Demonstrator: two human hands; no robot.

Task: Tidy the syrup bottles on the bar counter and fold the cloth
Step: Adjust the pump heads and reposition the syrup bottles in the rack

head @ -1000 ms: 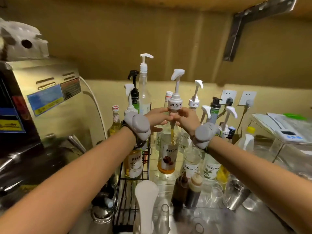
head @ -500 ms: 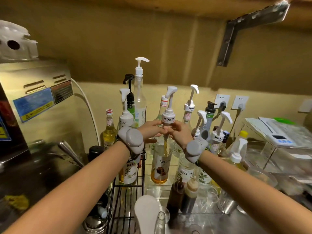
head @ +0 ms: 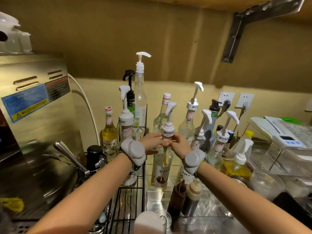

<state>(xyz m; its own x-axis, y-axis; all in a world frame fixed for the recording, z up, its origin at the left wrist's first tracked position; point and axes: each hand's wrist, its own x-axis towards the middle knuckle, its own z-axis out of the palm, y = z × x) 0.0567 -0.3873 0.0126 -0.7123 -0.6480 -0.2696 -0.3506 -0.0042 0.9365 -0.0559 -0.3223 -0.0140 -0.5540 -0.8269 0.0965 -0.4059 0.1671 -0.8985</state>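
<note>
A Monin syrup bottle (head: 162,168) with amber liquid and a white pump stands upright in the middle of the counter. My left hand (head: 152,141) grips its neck from the left. My right hand (head: 179,144) grips the same neck from the right, just under the pump collar. Both wrists wear grey bands. Several other syrup bottles with pumps (head: 191,119) crowd behind and to the right. No cloth shows clearly; a yellow rag-like lump (head: 11,204) lies at the far left.
A black wire rack (head: 133,193) on the left holds tall bottles (head: 125,122). A steel machine (head: 33,105) fills the left. Two brown squeeze bottles (head: 185,198) stand in front. A clear acrylic stand with a scale (head: 287,141) sits right, beside wall sockets (head: 235,100).
The view has tilted and shifted, so the bottles sit lower in frame. Both hands keep hold of the same pump bottle's neck, which now stands a little lower.
</note>
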